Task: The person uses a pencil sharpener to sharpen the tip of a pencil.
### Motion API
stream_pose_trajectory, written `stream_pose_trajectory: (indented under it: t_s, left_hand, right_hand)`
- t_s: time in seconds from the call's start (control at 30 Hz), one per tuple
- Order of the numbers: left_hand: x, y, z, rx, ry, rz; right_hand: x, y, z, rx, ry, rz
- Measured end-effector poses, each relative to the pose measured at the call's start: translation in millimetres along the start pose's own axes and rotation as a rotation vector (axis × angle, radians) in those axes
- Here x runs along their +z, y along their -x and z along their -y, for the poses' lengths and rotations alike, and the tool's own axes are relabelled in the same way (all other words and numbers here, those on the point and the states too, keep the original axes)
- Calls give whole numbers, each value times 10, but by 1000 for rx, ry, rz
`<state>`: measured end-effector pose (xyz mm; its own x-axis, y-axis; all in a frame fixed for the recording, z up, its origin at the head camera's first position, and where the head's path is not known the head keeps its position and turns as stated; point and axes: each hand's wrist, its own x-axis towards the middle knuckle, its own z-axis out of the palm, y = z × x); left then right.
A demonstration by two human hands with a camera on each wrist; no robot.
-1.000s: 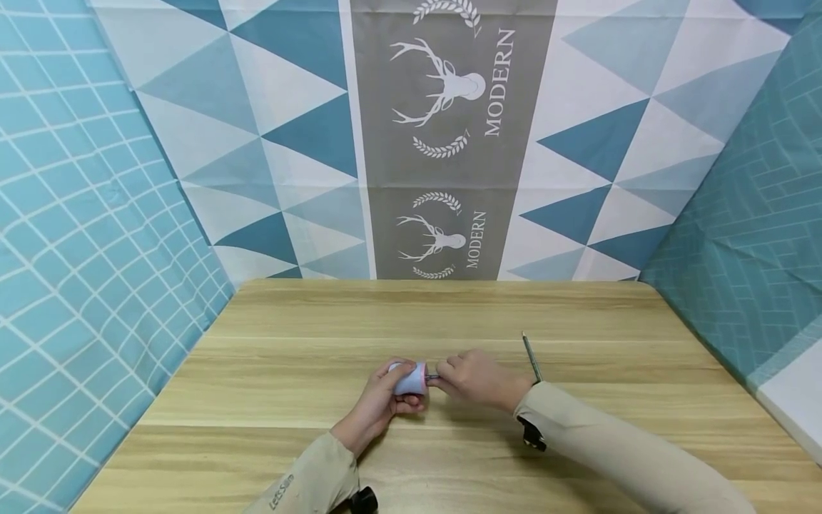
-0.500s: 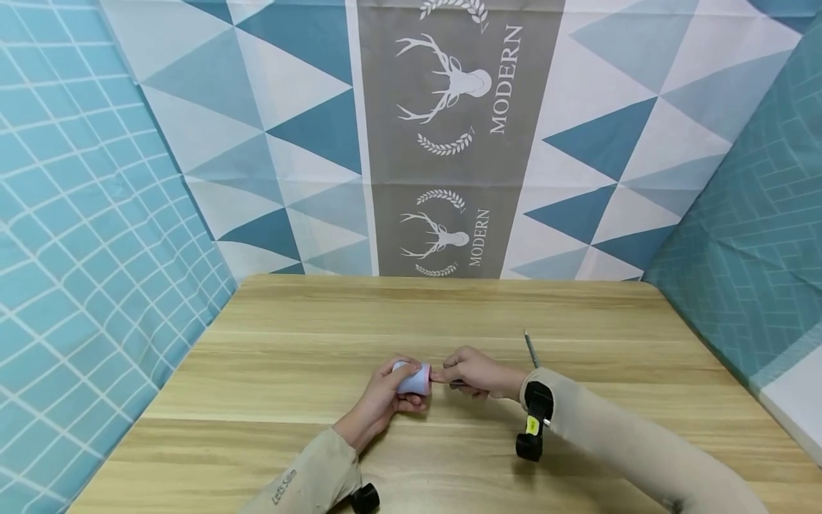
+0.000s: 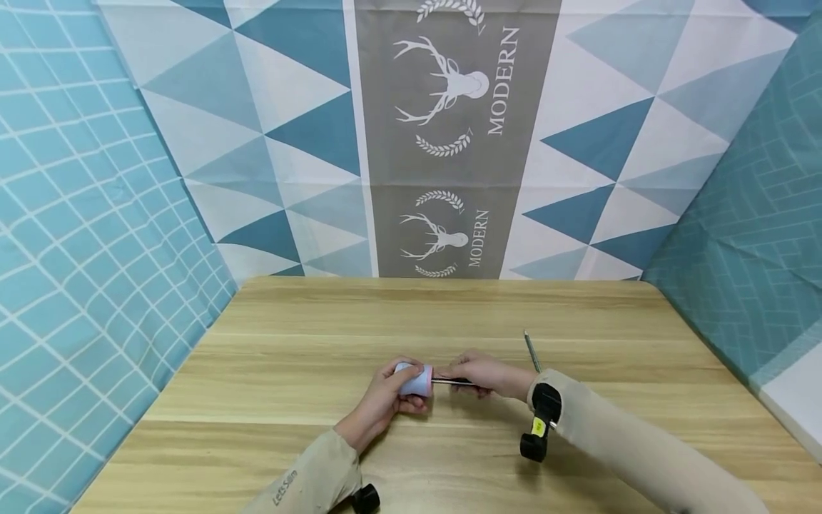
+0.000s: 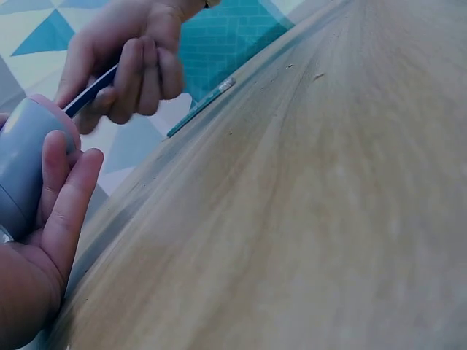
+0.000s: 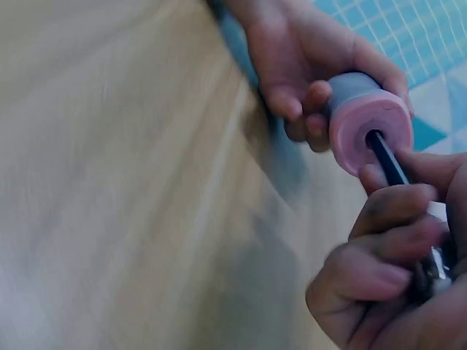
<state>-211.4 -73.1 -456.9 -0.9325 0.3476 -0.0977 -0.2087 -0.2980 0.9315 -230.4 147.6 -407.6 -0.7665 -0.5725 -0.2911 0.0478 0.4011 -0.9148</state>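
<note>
My left hand (image 3: 383,396) grips a light blue, barrel-shaped pencil sharpener (image 3: 414,383) with its pink end facing right. A dark pencil (image 3: 454,383) sticks into the hole in that pink end. My right hand (image 3: 483,373) holds the pencil, its fingers curled round the shaft close to the sharpener. In the right wrist view the pencil (image 5: 389,163) enters the round hole in the pink face, and its tip is hidden inside. The left wrist view shows the sharpener (image 4: 22,164) lying in the left palm, two fingers extended along it.
A second, greenish pencil (image 3: 531,348) lies on the wooden table (image 3: 321,314) just beyond the right wrist, partly covered by the sleeve. Patterned cloth hangs behind the table and at both sides. Each wrist carries a small black camera (image 3: 534,446).
My right hand has turned over and shifted slightly right, showing more of the pencil's shaft. My left hand keeps its hold on the sharpener, almost unmoved.
</note>
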Motion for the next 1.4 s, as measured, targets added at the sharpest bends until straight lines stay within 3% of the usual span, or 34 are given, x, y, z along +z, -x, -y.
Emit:
stream_pose_trajectory:
  t_s: [0.17, 0.33, 0.4, 0.7, 0.83, 0.93, 1.1, 1.2, 1.27, 1.4]
  left_hand:
    - [1, -7, -1, -18, 34, -45]
    - [0, -8, -14, -23, 58, -80]
    - [-6, -9, -20, -18, 55, -79]
    - [-32, -29, -10, -13, 40, -74]
    - [-31, -22, -4, -10, 35, -75]
    - [-30, -14, 1, -15, 28, -81]
    - [-33, -8, -5, -24, 14, -90]
    - [-33, -12, -15, -26, 14, -86]
    - [-30, -12, -20, -27, 17, -80]
    - [-17, -7, -19, -29, 31, -68]
  right_hand:
    - [-46, 144, 89, -299, 350, -128]
    - [-39, 169, 97, -698, 821, -212]
    - [-31, 150, 98, -809, 970, -242]
    - [-46, -33, 13, -1031, 1412, -373]
    - [-45, -103, -53, -1093, 1518, -399]
    - [-27, -117, -62, -1039, 1425, -322]
    - [10, -120, -1, -835, 1035, -129]
    - [12, -124, 37, -737, 824, -58]
    - [15, -115, 68, -640, 686, -29]
    - [-12, -120, 86, -365, 337, 59]
